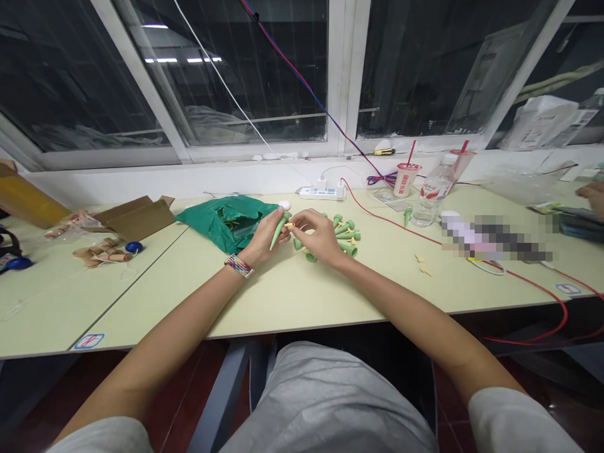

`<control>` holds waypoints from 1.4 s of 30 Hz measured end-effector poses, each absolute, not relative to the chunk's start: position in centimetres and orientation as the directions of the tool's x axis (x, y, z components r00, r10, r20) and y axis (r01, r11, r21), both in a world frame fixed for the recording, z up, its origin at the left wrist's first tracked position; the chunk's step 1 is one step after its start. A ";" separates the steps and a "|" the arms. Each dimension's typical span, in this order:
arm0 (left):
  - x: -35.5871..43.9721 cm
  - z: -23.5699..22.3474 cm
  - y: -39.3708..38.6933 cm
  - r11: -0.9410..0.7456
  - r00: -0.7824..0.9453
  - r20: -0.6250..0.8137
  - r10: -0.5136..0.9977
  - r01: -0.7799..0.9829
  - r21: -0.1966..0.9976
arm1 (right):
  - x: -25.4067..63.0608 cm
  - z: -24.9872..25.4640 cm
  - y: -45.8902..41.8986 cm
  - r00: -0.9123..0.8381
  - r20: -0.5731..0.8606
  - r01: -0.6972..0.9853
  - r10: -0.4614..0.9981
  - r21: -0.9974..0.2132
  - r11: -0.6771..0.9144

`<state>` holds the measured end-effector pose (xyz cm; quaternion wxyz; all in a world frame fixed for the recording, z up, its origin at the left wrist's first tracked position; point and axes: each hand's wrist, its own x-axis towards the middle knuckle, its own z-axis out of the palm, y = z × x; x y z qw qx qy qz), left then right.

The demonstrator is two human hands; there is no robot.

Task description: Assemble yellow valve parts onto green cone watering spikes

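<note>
The left hand (262, 239) grips a green plastic spike (280, 229), its tip slanting down toward the table, while the right hand (317, 239) is bent close beside it, its fingertips (296, 230) pinching a small yellow piece (289, 224) at the spike's upper end. Just beyond the right hand lies a heap of green spikes (343, 236), and a green plastic bag (227, 221) sits just beyond the left. Two more yellow bits (421, 265) lie well to the right of the hands, before a red cable (427, 234) running across the tabletop (264, 296). The table's front edge passes below both forearms, with a band of tabletop between it and the wrists. At the far right edge, another person's hand (594, 196) enters the view.
</note>
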<state>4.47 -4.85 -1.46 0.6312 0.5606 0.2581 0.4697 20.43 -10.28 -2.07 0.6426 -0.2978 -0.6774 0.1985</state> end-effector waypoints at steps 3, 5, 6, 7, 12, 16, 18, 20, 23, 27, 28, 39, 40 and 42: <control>4.4 -1.4 -4.9 -0.143 0.378 0.251 0.891 -0.292 0.946 | 20.6 -2.1 -10.2 0.026 0.746 0.128 0.666 -0.663 0.737; 4.3 -1.5 -4.6 -0.119 0.384 0.246 0.890 -0.326 0.938 | 20.7 -2.2 -10.0 0.041 0.727 0.117 0.685 -0.685 0.719; 4.3 -1.5 -4.5 -0.095 0.381 0.233 0.895 -0.348 0.933 | 20.7 -2.2 -10.0 0.047 0.716 0.121 0.697 -0.696 0.707; 4.3 -1.6 -4.3 -0.070 0.368 0.215 0.905 -0.370 0.927 | 20.7 -2.3 -9.9 0.051 0.706 0.129 0.706 -0.706 0.696; 4.6 -1.4 -4.6 0.017 0.385 0.147 0.911 -0.391 0.920 | 20.7 -2.5 -9.9 0.037 0.700 0.162 0.713 -0.708 0.687; 5.0 -1.2 -5.4 0.038 0.402 0.110 0.909 -0.343 0.938 | 20.5 -2.7 -9.9 0.009 0.719 0.151 0.695 -0.688 0.710; 5.2 -1.2 -5.7 0.018 0.377 0.111 0.920 -0.321 0.947 | 20.4 -2.8 -9.9 0.007 0.726 0.138 0.687 -0.681 0.719; 5.4 -1.2 -5.9 -0.021 0.358 0.141 0.923 -0.319 0.947 | 20.4 -2.8 -9.9 0.011 0.727 0.137 0.687 -0.681 0.719; 5.6 -1.0 -6.1 -0.084 0.318 0.200 0.927 -0.342 0.936 | 20.4 -2.8 -9.9 0.010 0.720 0.139 0.694 -0.689 0.712; 5.7 -0.8 -6.1 -0.064 0.269 0.161 0.950 -0.339 0.939 | 20.3 -3.1 -9.7 0.000 0.701 0.177 0.713 -0.702 0.690; 5.7 -0.8 -6.1 -0.049 0.255 0.140 0.957 -0.332 0.942 | 20.3 -3.2 -9.7 -0.003 0.697 0.187 0.717 -0.704 0.685; 5.8 -1.4 -6.4 -0.154 0.190 0.195 0.962 -0.212 0.965 | 20.2 -4.5 -9.2 -0.033 0.717 0.210 0.696 -0.676 0.707; 5.8 -1.4 -6.3 -0.174 0.182 0.211 0.960 -0.200 0.964 | 20.1 -4.4 -9.3 -0.028 0.720 0.197 0.694 -0.676 0.710; 5.8 -1.3 -6.2 -0.201 0.159 0.232 0.960 -0.188 0.961 | 20.0 -4.3 -9.5 -0.019 0.720 0.168 0.694 -0.682 0.712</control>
